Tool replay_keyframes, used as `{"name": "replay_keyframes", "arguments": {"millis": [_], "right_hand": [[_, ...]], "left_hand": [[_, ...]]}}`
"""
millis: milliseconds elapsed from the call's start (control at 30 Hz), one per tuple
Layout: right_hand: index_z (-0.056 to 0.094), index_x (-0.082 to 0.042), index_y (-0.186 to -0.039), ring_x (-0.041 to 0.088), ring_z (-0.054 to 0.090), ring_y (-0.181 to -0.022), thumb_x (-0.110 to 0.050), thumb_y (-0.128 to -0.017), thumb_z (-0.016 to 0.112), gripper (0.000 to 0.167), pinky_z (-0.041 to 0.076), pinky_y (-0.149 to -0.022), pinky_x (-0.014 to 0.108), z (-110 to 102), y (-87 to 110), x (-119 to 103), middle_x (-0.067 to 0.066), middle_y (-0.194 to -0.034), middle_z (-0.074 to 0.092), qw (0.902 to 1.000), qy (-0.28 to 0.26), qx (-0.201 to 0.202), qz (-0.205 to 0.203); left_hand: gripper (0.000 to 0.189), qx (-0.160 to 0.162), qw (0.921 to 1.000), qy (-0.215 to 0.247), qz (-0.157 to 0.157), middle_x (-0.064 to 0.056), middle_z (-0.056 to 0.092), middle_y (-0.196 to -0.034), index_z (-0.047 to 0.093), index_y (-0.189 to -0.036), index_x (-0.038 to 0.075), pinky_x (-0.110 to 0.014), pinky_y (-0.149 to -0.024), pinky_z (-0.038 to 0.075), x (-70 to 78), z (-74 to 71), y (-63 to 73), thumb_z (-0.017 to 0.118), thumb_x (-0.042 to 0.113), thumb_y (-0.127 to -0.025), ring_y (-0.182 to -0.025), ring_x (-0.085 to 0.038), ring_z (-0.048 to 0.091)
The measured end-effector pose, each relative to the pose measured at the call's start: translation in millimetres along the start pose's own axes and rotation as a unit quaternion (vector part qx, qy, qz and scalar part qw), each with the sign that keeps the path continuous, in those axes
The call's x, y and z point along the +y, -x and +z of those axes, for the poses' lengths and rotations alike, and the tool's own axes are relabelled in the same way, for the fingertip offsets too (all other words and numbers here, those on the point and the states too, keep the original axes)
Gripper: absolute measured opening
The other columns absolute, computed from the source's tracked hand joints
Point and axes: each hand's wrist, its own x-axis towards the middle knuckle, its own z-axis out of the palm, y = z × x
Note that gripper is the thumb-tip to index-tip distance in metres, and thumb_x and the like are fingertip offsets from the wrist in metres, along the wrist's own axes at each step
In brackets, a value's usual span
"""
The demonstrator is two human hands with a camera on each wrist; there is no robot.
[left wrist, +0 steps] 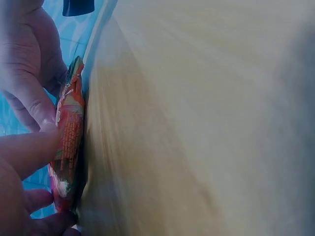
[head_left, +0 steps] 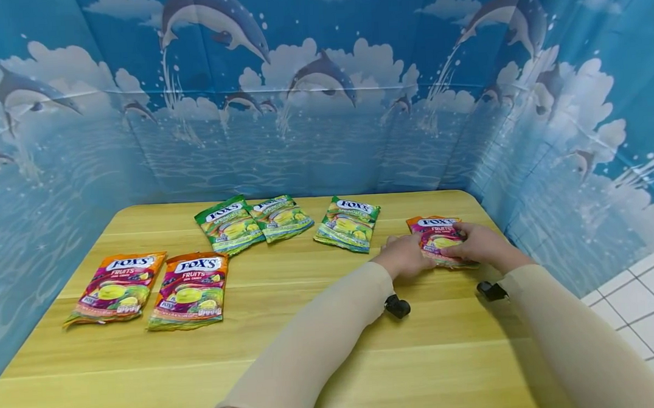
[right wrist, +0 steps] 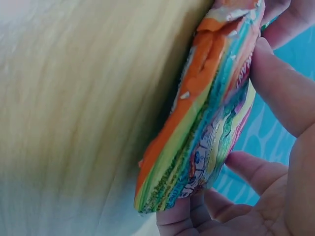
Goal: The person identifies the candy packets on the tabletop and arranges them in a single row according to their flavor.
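At the right end of the table lies an orange and purple Fox's Fruits candy bag [head_left: 437, 226], printed side up. My left hand [head_left: 407, 256] pinches its left edge, thumb on the top face and fingers at the side. On the opposite edge, my right hand [head_left: 483, 246] grips it the same way. Seen side-on in the left wrist view, the candy bag [left wrist: 71, 132] sits close over the wood between both hands. The right wrist view has the striped end of the candy bag [right wrist: 197, 137], with the right thumb and fingers around its edge.
Three green Fox's candy bags [head_left: 230, 226] lie along the back of the wooden table [head_left: 246, 353]. Two more Fruits candy bags [head_left: 188, 289] lie side by side at the left. A blue dolphin-print curtain [head_left: 313, 150] stands behind the table and along its sides.
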Motion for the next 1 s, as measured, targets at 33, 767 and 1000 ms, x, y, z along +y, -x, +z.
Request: {"name": "replay_keyframes", "arguments": {"millis": [33, 767, 1000], "right_hand": [[0.021, 0.007, -0.164, 0.058, 0.043, -0.139, -0.066, -0.089, 0.075, 0.117, 0.04, -0.114, 0.068, -0.4, 0.5, -0.3, 0.043, -0.156, 0.037, 1.0, -0.004, -0.003, -0.001], [0.022, 0.005, -0.165, 0.059, 0.042, -0.139, -0.056, -0.093, 0.075, 0.108, 0.042, -0.11, 0.067, -7.0, 8.5, -2.8, 0.041, -0.159, 0.033, 0.9999, -0.004, -0.011, -0.001], [0.023, 0.003, -0.165, 0.06, 0.041, -0.139, -0.049, -0.095, 0.075, 0.101, 0.041, -0.111, 0.07, -7.4, 9.9, -4.8, 0.042, -0.157, 0.035, 1.0, -0.001, -0.005, 0.006]], "left_hand": [[0.081, 0.0, 1.0, -0.003, 0.001, 0.014, 0.048, -0.162, 0.033, -0.166, 0.035, -0.043, -0.122, 0.037, -0.1, 0.3, -0.1, 0.067, 0.062, -0.097, -0.14, -0.023, 0.045], [0.073, 0.005, 0.9997, 0.022, -0.002, 0.013, 0.052, -0.159, 0.041, -0.162, 0.035, -0.04, -0.116, 0.039, -0.8, 0.0, 0.6, 0.064, 0.063, -0.098, -0.134, -0.022, 0.046], [0.069, 0.004, 0.9994, 0.034, -0.006, 0.014, 0.047, -0.163, 0.04, -0.163, 0.035, -0.042, -0.124, 0.035, -1.0, -0.4, 1.3, 0.06, 0.06, -0.102, -0.148, -0.023, 0.042]]}}
